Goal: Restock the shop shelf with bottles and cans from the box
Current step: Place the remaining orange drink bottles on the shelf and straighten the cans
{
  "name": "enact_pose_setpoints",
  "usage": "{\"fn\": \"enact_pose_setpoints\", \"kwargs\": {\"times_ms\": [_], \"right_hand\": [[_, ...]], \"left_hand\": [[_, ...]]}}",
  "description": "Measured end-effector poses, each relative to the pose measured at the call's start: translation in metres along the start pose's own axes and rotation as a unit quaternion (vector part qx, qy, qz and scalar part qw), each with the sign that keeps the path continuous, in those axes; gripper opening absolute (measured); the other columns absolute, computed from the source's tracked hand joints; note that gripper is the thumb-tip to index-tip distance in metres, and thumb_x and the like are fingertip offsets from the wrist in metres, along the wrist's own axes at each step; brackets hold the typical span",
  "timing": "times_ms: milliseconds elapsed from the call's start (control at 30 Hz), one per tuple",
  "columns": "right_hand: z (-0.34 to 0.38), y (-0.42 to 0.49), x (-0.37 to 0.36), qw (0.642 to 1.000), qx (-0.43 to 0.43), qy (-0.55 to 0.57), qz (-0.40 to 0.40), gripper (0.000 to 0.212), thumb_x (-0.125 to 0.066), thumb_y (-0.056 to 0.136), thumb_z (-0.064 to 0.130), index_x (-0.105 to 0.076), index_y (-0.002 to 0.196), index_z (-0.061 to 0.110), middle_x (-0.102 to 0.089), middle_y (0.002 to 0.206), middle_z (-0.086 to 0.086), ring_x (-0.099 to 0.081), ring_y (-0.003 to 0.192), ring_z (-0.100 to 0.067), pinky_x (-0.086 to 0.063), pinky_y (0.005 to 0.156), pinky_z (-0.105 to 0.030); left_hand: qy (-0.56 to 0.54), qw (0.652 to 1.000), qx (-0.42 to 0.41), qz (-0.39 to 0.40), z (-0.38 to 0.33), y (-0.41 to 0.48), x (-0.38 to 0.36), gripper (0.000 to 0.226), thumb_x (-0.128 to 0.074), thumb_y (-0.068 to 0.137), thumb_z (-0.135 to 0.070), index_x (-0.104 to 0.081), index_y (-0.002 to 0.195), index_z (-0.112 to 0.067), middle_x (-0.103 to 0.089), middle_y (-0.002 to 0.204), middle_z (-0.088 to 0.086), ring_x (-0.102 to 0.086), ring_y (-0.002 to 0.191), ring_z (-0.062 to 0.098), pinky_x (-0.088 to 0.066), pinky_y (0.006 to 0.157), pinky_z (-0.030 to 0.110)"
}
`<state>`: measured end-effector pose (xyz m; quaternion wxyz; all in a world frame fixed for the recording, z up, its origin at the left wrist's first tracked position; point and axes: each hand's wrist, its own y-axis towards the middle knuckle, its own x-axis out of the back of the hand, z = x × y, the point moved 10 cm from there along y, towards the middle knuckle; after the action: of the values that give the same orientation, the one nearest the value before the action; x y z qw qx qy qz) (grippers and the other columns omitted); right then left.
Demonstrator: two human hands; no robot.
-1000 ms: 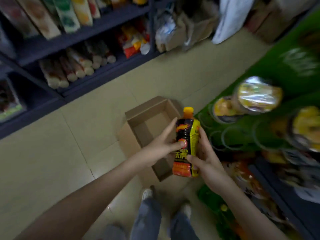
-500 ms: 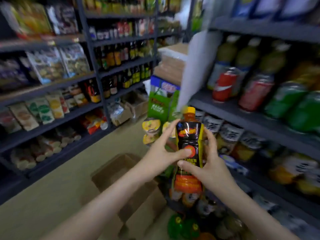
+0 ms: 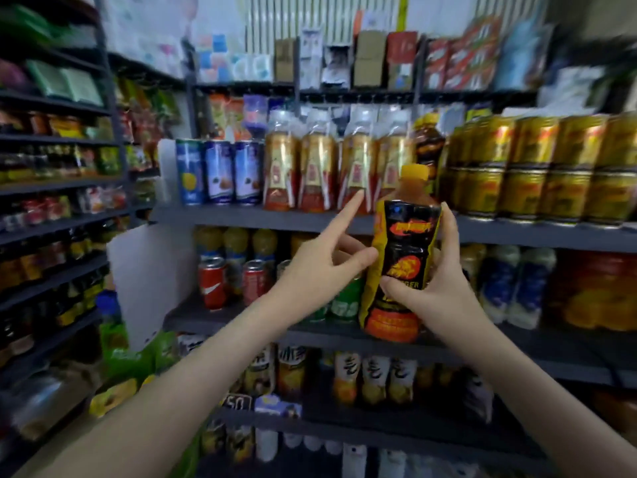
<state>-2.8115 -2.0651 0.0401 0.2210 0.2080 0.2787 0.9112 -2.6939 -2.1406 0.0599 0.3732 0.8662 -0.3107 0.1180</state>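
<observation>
Up went the view: a second ago it looked down at the box on the floor, and now the box is out of sight and the shelf fills the picture. Both hands have lifted the bottle too.

It is upright in the air, in front of the shelf and not on it. Its orange cap is level with the goods on the upper board. Its bottom hangs in front of the edge of the board below.

The right hand grips the bottle low down, with the thumb across the front and the fingers curled round the far side. The left hand is not wrapped round it. Only its thumb touches the bottle's left side, and its first finger sticks out straight toward the wrapped bottles.

On the upper board, blue cans stand at the left, then the wrapped bottles. Gold cans are stacked two high at the right. Between those two stands a dark bottle with a yellow cap. The bottle in the hands covers the spot in front of it, so I cannot tell how much room is free there.

Red cans and green bottles sit on the next board down, partly behind the hands. A white card is at the shelf's left end. The sides are blurry, and the bottom rows are cut off.
</observation>
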Motion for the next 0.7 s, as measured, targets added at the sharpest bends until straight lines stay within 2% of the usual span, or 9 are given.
{"fn": "enact_pose_setpoints", "kwargs": {"times_ms": [33, 100, 233, 300, 367, 433, 533, 633, 700], "right_hand": [[0.002, 0.008, 0.018, 1.0, 0.01, -0.012, -0.022, 0.112, -0.075, 0.079, 0.015, 0.008, 0.146, 0.048, -0.045, 0.137, 0.016, -0.055, 0.109, 0.011, -0.047, 0.086, -0.021], [0.005, 0.025, 0.048, 0.997, 0.027, -0.043, -0.054, 0.112, -0.075, 0.079, 0.015, 0.007, 0.146, 0.048, -0.046, 0.136, 0.013, -0.056, 0.109, 0.008, -0.049, 0.09, -0.029], [0.005, 0.064, 0.088, 0.989, 0.059, -0.083, -0.103, 0.11, -0.076, 0.079, 0.013, 0.004, 0.147, 0.048, -0.046, 0.138, 0.009, -0.055, 0.115, -0.001, -0.048, 0.098, -0.044], [0.0, 0.085, 0.099, 0.986, 0.068, -0.093, -0.117, 0.11, -0.075, 0.08, 0.012, 0.005, 0.147, 0.046, -0.046, 0.135, 0.014, -0.053, 0.114, 0.004, -0.046, 0.099, -0.043], [-0.007, 0.106, 0.105, 0.985, 0.07, -0.102, -0.119, 0.111, -0.075, 0.08, 0.012, 0.007, 0.148, 0.043, -0.047, 0.127, 0.021, -0.053, 0.11, 0.007, -0.046, 0.097, -0.04], [-0.015, 0.125, 0.107, 0.984, 0.072, -0.119, -0.116, 0.112, -0.075, 0.079, 0.011, 0.008, 0.148, 0.041, -0.046, 0.122, 0.025, -0.053, 0.106, 0.013, -0.046, 0.094, -0.032], [-0.027, 0.151, 0.106, 0.984, 0.07, -0.136, -0.095, 0.112, -0.075, 0.08, 0.01, 0.008, 0.15, 0.036, -0.04, 0.119, 0.034, -0.045, 0.1, 0.029, -0.04, 0.088, -0.015], [-0.041, 0.17, 0.108, 0.984, 0.061, -0.145, -0.083, 0.111, -0.075, 0.08, 0.012, 0.008, 0.15, 0.036, -0.04, 0.12, 0.035, -0.045, 0.102, 0.028, -0.039, 0.087, -0.012], [-0.049, 0.18, 0.11, 0.985, 0.056, -0.147, -0.073, 0.11, -0.073, 0.082, 0.015, 0.01, 0.149, 0.04, -0.04, 0.119, 0.037, -0.046, 0.1, 0.027, -0.041, 0.09, -0.016]], "left_hand": [[0.02, 0.999, -0.02, -0.023, -0.005, 0.014, 0.001, 0.065, -0.058, 0.094, -0.031, -0.021, 0.142, -0.054, -0.065, 0.095, -0.006, -0.063, 0.086, 0.007, -0.054, 0.079, 0.022], [0.089, 0.991, -0.06, -0.083, -0.013, 0.039, 0.008, 0.056, -0.057, 0.094, -0.029, -0.033, 0.144, -0.04, -0.062, 0.1, -0.01, -0.061, 0.087, 0.001, -0.05, 0.075, 0.013], [0.201, 0.96, -0.115, -0.155, -0.016, 0.084, 0.012, 0.045, -0.053, 0.096, -0.027, -0.044, 0.14, -0.029, -0.054, 0.115, -0.001, -0.058, 0.091, 0.014, -0.053, 0.08, 0.034], [0.255, 0.946, -0.126, -0.157, -0.011, 0.108, 0.004, 0.048, -0.052, 0.096, -0.028, -0.041, 0.142, -0.028, -0.049, 0.125, 0.001, -0.056, 0.097, 0.018, -0.05, 0.076, 0.031], [0.301, 0.932, -0.139, -0.147, -0.004, 0.129, -0.008, 0.053, -0.053, 0.095, -0.029, -0.036, 0.145, -0.027, -0.043, 0.135, 0.006, -0.05, 0.113, 0.022, -0.046, 0.081, 0.027], [0.351, 0.915, -0.149, -0.136, 0.006, 0.149, -0.018, 0.061, -0.057, 0.092, -0.029, -0.032, 0.148, -0.026, -0.038, 0.141, 0.014, -0.038, 0.129, 0.028, -0.041, 0.097, 0.034], [0.435, 0.876, -0.151, -0.141, 0.017, 0.177, -0.021, 0.072, -0.061, 0.088, -0.037, -0.026, 0.15, -0.028, -0.027, 0.15, 0.021, -0.022, 0.14, 0.037, -0.021, 0.113, 0.05], [0.492, 0.856, -0.102, -0.118, 0.038, 0.197, -0.021, 0.081, -0.051, 0.089, -0.054, -0.003, 0.152, -0.036, 0.006, 0.159, 0.016, 0.01, 0.146, 0.034, 0.001, 0.112, 0.06], [0.495, 0.856, -0.096, -0.114, 0.049, 0.203, -0.023, 0.083, -0.045, 0.089, -0.061, 0.005, 0.151, -0.039, 0.019, 0.157, 0.013, 0.021, 0.144, 0.031, 0.005, 0.11, 0.063]]}}
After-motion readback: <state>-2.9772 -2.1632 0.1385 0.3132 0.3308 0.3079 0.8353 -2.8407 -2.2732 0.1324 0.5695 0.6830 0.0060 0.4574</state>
